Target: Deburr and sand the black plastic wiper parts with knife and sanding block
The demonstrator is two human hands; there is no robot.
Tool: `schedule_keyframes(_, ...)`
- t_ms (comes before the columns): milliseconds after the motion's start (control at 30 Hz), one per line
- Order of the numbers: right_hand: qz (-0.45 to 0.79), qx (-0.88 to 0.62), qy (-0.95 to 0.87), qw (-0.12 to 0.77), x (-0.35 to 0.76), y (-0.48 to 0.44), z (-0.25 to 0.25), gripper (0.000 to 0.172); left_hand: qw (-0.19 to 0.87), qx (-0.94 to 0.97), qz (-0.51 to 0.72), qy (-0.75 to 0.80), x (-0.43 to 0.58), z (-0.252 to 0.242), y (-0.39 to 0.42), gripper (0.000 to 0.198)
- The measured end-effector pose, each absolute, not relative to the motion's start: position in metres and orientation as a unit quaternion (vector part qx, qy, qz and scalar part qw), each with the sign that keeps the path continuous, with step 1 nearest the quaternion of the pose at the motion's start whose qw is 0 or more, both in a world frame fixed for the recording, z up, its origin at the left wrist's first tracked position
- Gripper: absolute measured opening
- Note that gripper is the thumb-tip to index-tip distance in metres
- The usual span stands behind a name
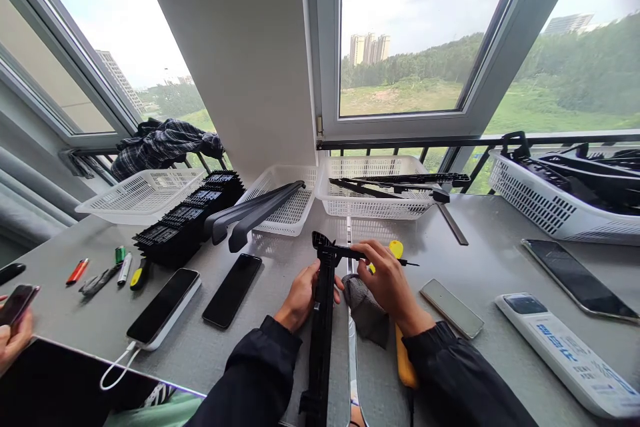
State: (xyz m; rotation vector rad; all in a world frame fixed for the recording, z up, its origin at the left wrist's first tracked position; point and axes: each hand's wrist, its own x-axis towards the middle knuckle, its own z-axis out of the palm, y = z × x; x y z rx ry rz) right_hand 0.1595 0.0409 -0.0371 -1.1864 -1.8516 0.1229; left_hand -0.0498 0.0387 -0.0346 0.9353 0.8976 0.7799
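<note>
Head view: left grip (301, 295) is clasping a long black part (325, 320); right grip (389, 280) is pinching a slim black piece (350, 253) near its top; work is looking part-done.

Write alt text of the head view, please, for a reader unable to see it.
A person's left hand holds a long black part while the right hand grips a slim dark piece at its far end. Phones and white baskets lie around them on a gray table.
</note>
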Motion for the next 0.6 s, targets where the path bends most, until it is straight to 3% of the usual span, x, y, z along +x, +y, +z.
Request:
schedule_keyframes(367, 0.047, -0.490, -0.749, 0.443, 0.161, 0.040, -0.035, 0.036, 0.726, 0.431, 0.354, 0.403, -0.050, -0.037, 0.038, 0.075)
schedule_keyframes(500, 0.045, -0.511, -0.727, 0.456, 0.161, 0.040, -0.034, 0.036, 0.724, 0.432, 0.375, 0.386, -0.049, -0.028, 0.033, 0.050)
schedule_keyframes(600, 0.060, -0.529, -0.697, 0.481, 0.162, 0.039, -0.031, 0.034, 0.727, 0.428, 0.388, 0.371, -0.047, -0.025, 0.031, 0.054)
